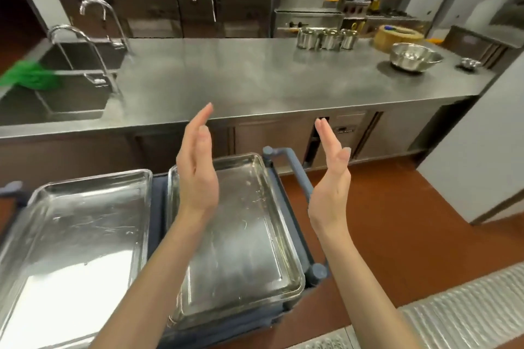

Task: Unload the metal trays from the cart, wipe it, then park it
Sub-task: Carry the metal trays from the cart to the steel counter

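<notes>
Two shiny rectangular metal trays [235, 235] sit on the blue-grey cart [295, 173]; your left hand [197, 176] and right hand [330, 178] hover above, grip released, fingers straight.

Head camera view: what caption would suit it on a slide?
Open left hand and right hand raised above two metal trays on a blue cart.

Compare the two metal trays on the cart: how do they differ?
The left tray is cut off by the picture's edge; the right tray shows whole. The right tray seems to top a stack, its rim doubled; the left tray shows no such rim. Both are shiny, rectangular, empty, and untouched by the hands.
</notes>
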